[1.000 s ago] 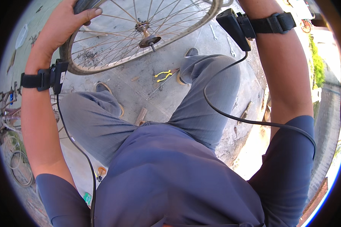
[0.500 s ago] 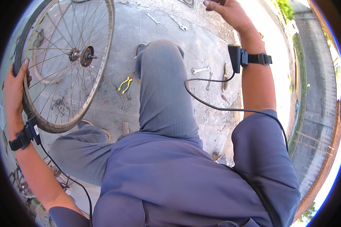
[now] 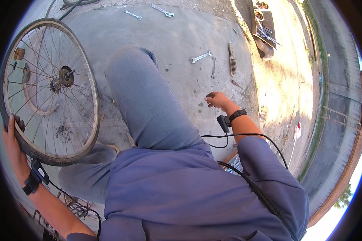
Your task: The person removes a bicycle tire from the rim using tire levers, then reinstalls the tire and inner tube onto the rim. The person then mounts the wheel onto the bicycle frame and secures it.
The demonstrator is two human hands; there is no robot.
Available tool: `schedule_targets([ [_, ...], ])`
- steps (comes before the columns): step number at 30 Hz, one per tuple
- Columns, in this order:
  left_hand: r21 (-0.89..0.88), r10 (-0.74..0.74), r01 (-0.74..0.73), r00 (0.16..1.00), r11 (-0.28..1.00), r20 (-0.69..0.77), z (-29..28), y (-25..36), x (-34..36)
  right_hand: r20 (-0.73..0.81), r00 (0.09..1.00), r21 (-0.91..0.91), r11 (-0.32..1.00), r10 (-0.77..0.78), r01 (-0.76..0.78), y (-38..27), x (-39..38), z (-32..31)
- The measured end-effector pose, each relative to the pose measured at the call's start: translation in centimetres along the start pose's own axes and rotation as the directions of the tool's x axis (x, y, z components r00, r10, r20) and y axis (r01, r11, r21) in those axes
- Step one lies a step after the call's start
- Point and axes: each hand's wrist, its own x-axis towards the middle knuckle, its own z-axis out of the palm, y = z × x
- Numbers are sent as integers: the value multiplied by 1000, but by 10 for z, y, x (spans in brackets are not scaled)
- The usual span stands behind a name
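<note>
My left hand (image 3: 14,130) grips the tyre of a spoked bicycle wheel (image 3: 89,80), held upright on the left, its hub facing me. My right hand (image 3: 215,100) hangs over the concrete at centre right, fingers loosely curled and apart, holding nothing visible. Beyond it lie an open-end wrench (image 3: 200,57), a thin dark tool (image 3: 213,68), a wire brush (image 3: 232,60) and a small tool (image 3: 235,84). Both wrists wear black straps with cabled devices.
More wrenches (image 3: 161,11) lie at the top. An open container of tools (image 3: 266,26) sits on sunlit ground at upper right. A dark tube (image 3: 74,5) lies at top left. My bent leg (image 3: 145,96) fills the middle; a grey road (image 3: 338,100) runs along the right.
My view has swung rightward, showing more wrenches and the tool container. The wheel sits lower and further left, still in my left hand. My right hand has dropped from high up toward the floor.
</note>
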Motion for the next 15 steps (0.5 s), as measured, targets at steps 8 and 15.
schedule_targets([
  [8,-123,-47,39,997,992,-64,19,22,-18,175,973,7,988,-153,154,-18,-2,101],
  [15,-188,-41,38,999,981,-14,22,39,-21,166,952,61,966,-258,251,-44,-2,107],
])
